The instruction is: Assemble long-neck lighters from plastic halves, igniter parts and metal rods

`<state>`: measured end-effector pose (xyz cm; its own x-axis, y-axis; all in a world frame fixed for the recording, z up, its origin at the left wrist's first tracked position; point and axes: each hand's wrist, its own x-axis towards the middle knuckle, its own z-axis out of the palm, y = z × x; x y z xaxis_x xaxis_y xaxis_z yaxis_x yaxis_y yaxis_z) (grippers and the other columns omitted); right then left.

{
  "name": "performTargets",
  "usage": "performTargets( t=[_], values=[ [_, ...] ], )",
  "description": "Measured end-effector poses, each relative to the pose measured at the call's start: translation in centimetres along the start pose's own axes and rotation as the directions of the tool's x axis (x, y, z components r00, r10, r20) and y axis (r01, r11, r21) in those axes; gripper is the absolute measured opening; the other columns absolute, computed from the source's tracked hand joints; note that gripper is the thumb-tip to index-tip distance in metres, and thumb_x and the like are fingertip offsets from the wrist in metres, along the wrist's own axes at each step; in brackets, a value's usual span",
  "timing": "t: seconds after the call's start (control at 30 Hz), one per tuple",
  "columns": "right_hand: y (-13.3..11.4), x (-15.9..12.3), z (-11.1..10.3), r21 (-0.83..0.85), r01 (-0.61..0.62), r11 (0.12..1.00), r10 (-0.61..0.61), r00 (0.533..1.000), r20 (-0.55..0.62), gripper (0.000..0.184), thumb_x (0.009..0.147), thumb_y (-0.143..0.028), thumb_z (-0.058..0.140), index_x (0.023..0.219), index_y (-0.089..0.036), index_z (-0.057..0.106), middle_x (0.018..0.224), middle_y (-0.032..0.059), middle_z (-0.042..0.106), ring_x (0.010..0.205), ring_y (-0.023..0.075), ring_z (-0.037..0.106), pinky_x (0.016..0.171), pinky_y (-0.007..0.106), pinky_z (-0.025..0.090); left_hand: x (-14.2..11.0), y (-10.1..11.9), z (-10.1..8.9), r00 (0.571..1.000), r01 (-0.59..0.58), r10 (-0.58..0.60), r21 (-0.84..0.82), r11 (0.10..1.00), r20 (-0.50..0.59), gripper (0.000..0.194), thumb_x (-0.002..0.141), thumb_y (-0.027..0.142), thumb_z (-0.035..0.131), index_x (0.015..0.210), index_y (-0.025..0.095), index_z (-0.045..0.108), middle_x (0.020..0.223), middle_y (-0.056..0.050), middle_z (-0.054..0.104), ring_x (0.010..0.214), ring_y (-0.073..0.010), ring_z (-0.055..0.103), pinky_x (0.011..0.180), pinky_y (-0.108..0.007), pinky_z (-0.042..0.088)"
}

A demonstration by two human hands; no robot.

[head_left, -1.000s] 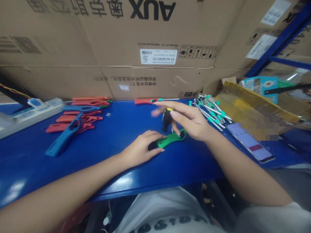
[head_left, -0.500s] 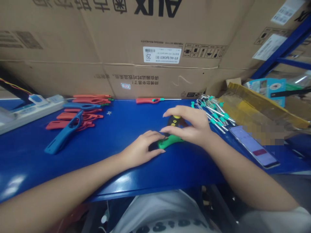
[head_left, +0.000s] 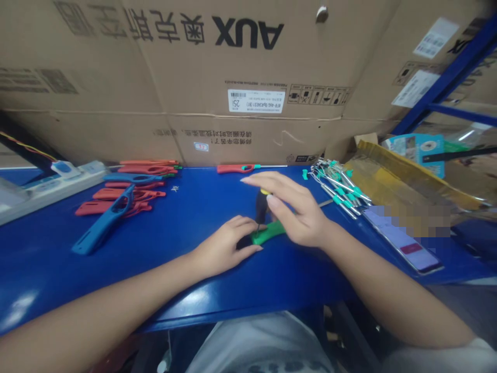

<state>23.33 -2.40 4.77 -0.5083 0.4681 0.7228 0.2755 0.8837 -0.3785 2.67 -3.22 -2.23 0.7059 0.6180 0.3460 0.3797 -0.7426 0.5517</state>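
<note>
My left hand (head_left: pixel 225 241) is closed around the near left end of a green lighter handle (head_left: pixel 272 231) lying on the blue table. My right hand (head_left: pixel 297 212) grips a short screwdriver (head_left: pixel 261 207) with a black and yellow handle. It stands almost upright, its tip down on the green handle beside my left fingertips. The handle's right end passes under my right hand and is partly hidden. Whether a screw sits beneath the tip is too small to see.
Red lighter handles (head_left: pixel 93 207) and a blue lighter handle (head_left: pixel 103 223) lie at the left, near a power strip (head_left: pixel 70 186). A red lighter (head_left: pixel 234 168) lies at the back. Metal tubes with teal fittings (head_left: pixel 341 189), a phone (head_left: pixel 404 241) and a cardboard box (head_left: pixel 411 176) are right.
My right hand has shifted slightly left and its fingers have moved around the screwdriver, which now stands more upright. My left hand keeps its hold on the green handle. The view has tilted up slightly.
</note>
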Motion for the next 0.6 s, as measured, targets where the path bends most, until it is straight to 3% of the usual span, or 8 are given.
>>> performTargets(
  t=[0.03, 0.1, 0.17, 0.23, 0.33, 0.43, 0.53, 0.6],
  values=[
    [-0.02, 0.01, 0.03, 0.078, -0.058, 0.995, 0.054, 0.997, 0.045, 0.037, 0.106, -0.026, 0.038, 0.138, -0.019, 0.055, 0.113, 0.0090, 0.070, 0.068, 0.0097, 0.061, 0.067, 0.025, 0.054, 0.02, 0.07, -0.04, 1.000, -0.001, 0.001, 0.004, 1.000, 0.006, 0.033, 0.094, 0.033, 0.066, 0.123, 0.019, 0.063, 0.116, -0.008, 0.068, 0.109, -0.0233, 0.062, 0.098, -0.039, 0.052],
    [0.13, -0.01, 0.06, 0.124, -0.086, 0.989, 0.082, 0.996, 0.038, 0.033, 0.104, -0.026, 0.045, 0.132, -0.018, 0.060, 0.103, 0.0057, 0.071, 0.061, 0.0081, 0.058, 0.063, 0.023, 0.053, 0.05, 0.14, -0.07, 1.000, -0.002, 0.002, 0.014, 1.000, 0.010, 0.033, 0.094, 0.033, 0.066, 0.124, 0.019, 0.062, 0.116, -0.008, 0.068, 0.108, -0.0229, 0.062, 0.097, -0.038, 0.052],
    [0.47, -0.07, 0.05, 0.000, -0.024, 1.000, 0.024, 0.997, -0.076, 0.024, 0.094, -0.033, 0.064, 0.113, -0.018, 0.070, 0.088, 0.0037, 0.070, 0.064, 0.0108, 0.059, 0.065, 0.024, 0.053, 0.04, 0.13, -0.02, 1.000, -0.003, 0.003, 0.020, 1.000, 0.007, 0.034, 0.094, 0.032, 0.066, 0.125, 0.019, 0.061, 0.117, -0.009, 0.068, 0.110, -0.0232, 0.062, 0.099, -0.039, 0.051],
    [0.76, -0.15, -0.02, -0.107, 0.000, 0.994, -0.014, 0.992, -0.127, 0.027, 0.090, -0.038, 0.069, 0.110, -0.020, 0.072, 0.091, 0.0055, 0.071, 0.072, 0.0141, 0.062, 0.070, 0.027, 0.054, 0.03, 0.11, 0.02, 1.000, 0.001, -0.001, 0.013, 1.000, 0.008, 0.035, 0.094, 0.032, 0.066, 0.126, 0.019, 0.060, 0.119, -0.009, 0.067, 0.112, -0.0229, 0.061, 0.101, -0.039, 0.050],
    [0.78, -0.10, -0.22, 0.095, -0.135, 0.986, 0.134, 0.991, 0.016, 0.038, 0.104, -0.035, 0.043, 0.138, -0.025, 0.057, 0.120, 0.0084, 0.068, 0.064, 0.0096, 0.062, 0.062, 0.025, 0.054, 0.04, 0.15, 0.00, 1.000, 0.012, -0.012, -0.007, 1.000, 0.019, 0.035, 0.094, 0.033, 0.066, 0.126, 0.020, 0.061, 0.119, -0.008, 0.068, 0.111, -0.0224, 0.061, 0.100, -0.038, 0.050],
    [0.66, 0.14, -0.46, 0.270, -0.259, 0.927, 0.235, 0.965, 0.120, 0.039, 0.106, -0.031, 0.038, 0.141, -0.026, 0.054, 0.113, 0.0058, 0.069, 0.054, 0.0057, 0.057, 0.053, 0.021, 0.051, 0.05, 0.22, -0.06, 0.999, 0.021, -0.020, -0.017, 1.000, 0.026, 0.034, 0.094, 0.032, 0.066, 0.125, 0.020, 0.062, 0.118, -0.007, 0.068, 0.111, -0.0227, 0.061, 0.100, -0.038, 0.050],
    [0.76, 0.27, -0.73, 0.088, -0.155, 0.984, 0.159, 0.987, -0.035, 0.026, 0.093, -0.036, 0.065, 0.115, -0.022, 0.070, 0.094, 0.0037, 0.071, 0.065, 0.0105, 0.061, 0.062, 0.024, 0.054, 0.05, 0.16, -0.04, 0.999, 0.032, -0.032, -0.020, 0.999, 0.025, 0.034, 0.093, 0.033, 0.067, 0.125, 0.020, 0.062, 0.120, -0.008, 0.068, 0.112, -0.0232, 0.061, 0.101, -0.039, 0.049],
    [0.76, 0.23, -0.91, -0.047, -0.066, 0.997, 0.061, 0.993, -0.101, 0.026, 0.089, -0.038, 0.071, 0.109, -0.022, 0.072, 0.095, 0.0052, 0.072, 0.074, 0.0143, 0.063, 0.072, 0.028, 0.055, 0.04, 0.07, 0.02, 0.999, 0.040, -0.039, -0.027, 0.999, 0.015, 0.035, 0.093, 0.034, 0.068, 0.124, 0.020, 0.062, 0.119, -0.008, 0.068, 0.112, -0.0231, 0.061, 0.101, -0.039, 0.049]
  ],
)
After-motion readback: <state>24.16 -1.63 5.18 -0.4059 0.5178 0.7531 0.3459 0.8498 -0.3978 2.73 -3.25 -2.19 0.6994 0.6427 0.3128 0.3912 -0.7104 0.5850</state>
